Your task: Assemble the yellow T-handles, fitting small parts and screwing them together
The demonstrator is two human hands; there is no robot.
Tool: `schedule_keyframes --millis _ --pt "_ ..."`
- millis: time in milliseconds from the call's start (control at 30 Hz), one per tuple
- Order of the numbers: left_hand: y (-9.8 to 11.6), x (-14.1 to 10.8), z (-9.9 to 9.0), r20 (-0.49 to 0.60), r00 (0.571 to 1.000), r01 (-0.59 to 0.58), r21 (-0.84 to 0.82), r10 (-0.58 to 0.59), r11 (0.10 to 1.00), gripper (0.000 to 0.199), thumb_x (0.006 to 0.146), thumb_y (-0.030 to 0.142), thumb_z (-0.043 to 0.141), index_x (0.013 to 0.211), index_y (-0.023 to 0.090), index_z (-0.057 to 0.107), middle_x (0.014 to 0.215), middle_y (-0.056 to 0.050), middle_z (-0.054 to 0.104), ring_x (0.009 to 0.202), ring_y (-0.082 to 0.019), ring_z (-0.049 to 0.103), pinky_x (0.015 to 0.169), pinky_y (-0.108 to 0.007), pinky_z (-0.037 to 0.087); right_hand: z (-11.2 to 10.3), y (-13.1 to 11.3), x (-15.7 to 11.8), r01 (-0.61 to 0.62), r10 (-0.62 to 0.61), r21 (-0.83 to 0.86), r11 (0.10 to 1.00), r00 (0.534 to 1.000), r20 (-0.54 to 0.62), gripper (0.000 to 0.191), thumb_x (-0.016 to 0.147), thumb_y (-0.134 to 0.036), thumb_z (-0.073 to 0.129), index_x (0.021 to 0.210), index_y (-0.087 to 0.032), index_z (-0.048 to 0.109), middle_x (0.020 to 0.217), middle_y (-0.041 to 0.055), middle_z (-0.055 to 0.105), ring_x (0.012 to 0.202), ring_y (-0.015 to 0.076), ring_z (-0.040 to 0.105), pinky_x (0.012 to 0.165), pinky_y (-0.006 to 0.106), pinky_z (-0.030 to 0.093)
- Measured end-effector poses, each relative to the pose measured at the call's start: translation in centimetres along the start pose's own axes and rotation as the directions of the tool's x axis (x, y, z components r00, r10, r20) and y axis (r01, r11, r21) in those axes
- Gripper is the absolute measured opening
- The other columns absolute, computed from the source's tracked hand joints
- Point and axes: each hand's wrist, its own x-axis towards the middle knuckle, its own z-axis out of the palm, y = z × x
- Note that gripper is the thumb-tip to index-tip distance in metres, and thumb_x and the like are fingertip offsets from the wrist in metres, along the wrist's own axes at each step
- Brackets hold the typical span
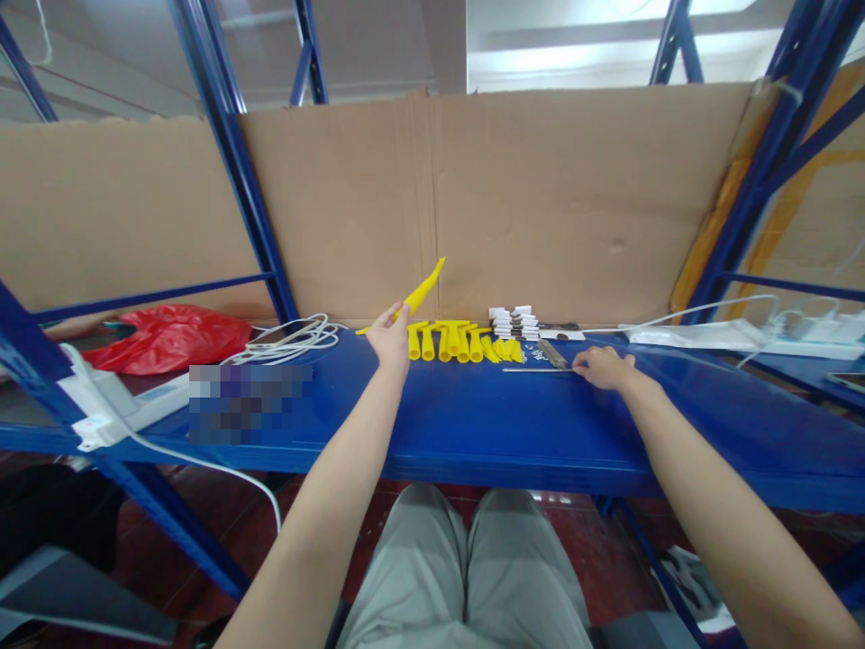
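Observation:
My left hand (390, 335) is closed round a yellow tapered piece (423, 291), tilted up to the right above the blue shelf (473, 415). Several yellow hollow pieces (444, 342) stand in a row just right of that hand. Beside them lie smaller yellow pieces (506, 350) and a scatter of tiny white bits (534, 353). My right hand (604, 367) rests low at the shelf, its fingers pinched at the right end of a thin metal rod (533, 370). Near its fingertips is a greyish flat tool (552, 353).
Small white stacks (524, 323) stand before the cardboard panel (554, 198). At left are a coiled white cable (304, 338), a red bag (177, 338), a power strip (159, 404) and another person's hand (85, 325). Blue posts rise at both sides; white cables lie at right.

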Motion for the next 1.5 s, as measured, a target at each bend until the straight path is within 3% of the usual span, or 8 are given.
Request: schedule_keyframes --millis 300,500,600,667,767,933,1300,1500 --pt "-0.1 -0.3 0.2 0.055 0.998 0.032 0.033 -0.034 0.999 0.021 0.066 0.017 0.072 0.085 0.010 0.072 0.081 -0.008 0.072 0.077 -0.018 0.068 0.077 -0.031 0.055 0.3 1.5 0.5 -0.070 0.072 0.025 0.997 0.994 -0.083 0.028 0.083 -0.018 0.046 0.094 -0.025 0.071 0.118 0.0125 0.061 0.114 0.0350 0.050 0.087 0.061 0.039" --pt "0.0 -1.1 0.4 0.227 0.974 -0.007 0.033 -0.001 0.999 0.029 0.060 0.026 0.078 0.083 0.010 0.073 0.073 -0.005 0.071 0.069 -0.016 0.066 0.069 -0.027 0.053 0.2 -1.5 1.1 0.164 -0.045 0.314 0.935 0.934 -0.353 0.029 0.088 -0.031 0.042 0.098 -0.019 0.066 0.115 0.0134 0.064 0.112 0.0318 0.054 0.094 0.055 0.037" --pt "-0.2 -1.8 0.5 0.315 0.948 -0.092 0.112 0.052 0.989 0.027 0.063 0.028 0.076 0.084 0.011 0.074 0.067 -0.003 0.069 0.064 -0.014 0.064 0.063 -0.024 0.051 -1.1 -4.6 1.5 0.258 -0.104 0.714 0.651 0.962 -0.252 0.039 0.092 -0.040 0.033 0.098 -0.014 0.061 0.107 0.0172 0.067 0.098 0.0258 0.062 0.087 0.040 0.046" --pt "-0.3 -2.3 0.5 0.379 0.922 -0.142 0.153 0.075 0.978 0.024 0.067 0.028 0.073 0.085 0.012 0.074 0.065 -0.002 0.068 0.062 -0.013 0.062 0.060 -0.023 0.050 -2.1 -6.5 1.9 0.125 -0.210 0.926 0.356 0.976 -0.052 0.050 0.093 -0.051 0.022 0.101 -0.015 0.057 0.103 0.0174 0.068 0.089 0.0248 0.065 0.078 0.038 0.049" --pt "-0.5 -3.0 0.6 0.464 0.881 -0.192 0.179 0.090 0.965 0.023 0.068 0.028 0.072 0.085 0.013 0.074 0.066 -0.002 0.068 0.064 -0.014 0.062 0.057 -0.023 0.050 -3.1 -8.8 2.4 -0.040 -0.302 0.998 0.038 0.952 0.050 0.048 0.092 -0.055 0.023 0.096 -0.018 0.054 0.101 0.0153 0.068 0.085 0.0227 0.066 0.074 0.035 0.050" --pt "-0.5 -3.6 0.7 0.567 0.819 -0.255 0.223 0.087 0.941 0.022 0.068 0.030 0.073 0.085 0.015 0.075 0.067 -0.003 0.069 0.065 -0.015 0.063 0.056 -0.024 0.051 -2.4 -10.6 2.9 -0.130 -0.219 0.965 -0.227 0.973 0.080 0.016 0.090 -0.022 0.038 0.085 -0.019 0.053 0.088 0.0060 0.068 0.069 0.0120 0.061 0.067 0.024 0.047" --pt "-0.4 -3.8 0.6 0.677 0.725 -0.434 0.301 0.131 0.849 0.020 0.072 0.026 0.070 0.088 0.016 0.075 0.083 -0.007 0.074 0.067 -0.015 0.065 0.065 -0.026 0.052 -1.3 -8.0 3.5 -0.074 -0.115 0.956 -0.283 0.992 0.043 0.040 0.090 -0.040 0.018 0.090 -0.020 0.053 0.096 0.0107 0.066 0.087 0.0202 0.061 0.073 0.033 0.047" --pt "0.2 -4.1 0.5 0.763 0.613 -0.619 0.303 0.205 0.725 0.017 0.075 0.019 0.067 0.090 0.019 0.074 0.094 -0.007 0.074 0.084 -0.017 0.068 0.082 -0.031 0.052 -1.4 -8.0 3.1 -0.192 -0.058 0.949 -0.251 0.981 0.183 0.016 0.088 -0.024 0.039 0.077 -0.019 0.049 0.064 0.0001 0.058 0.055 0.0108 0.051 0.056 0.022 0.040"
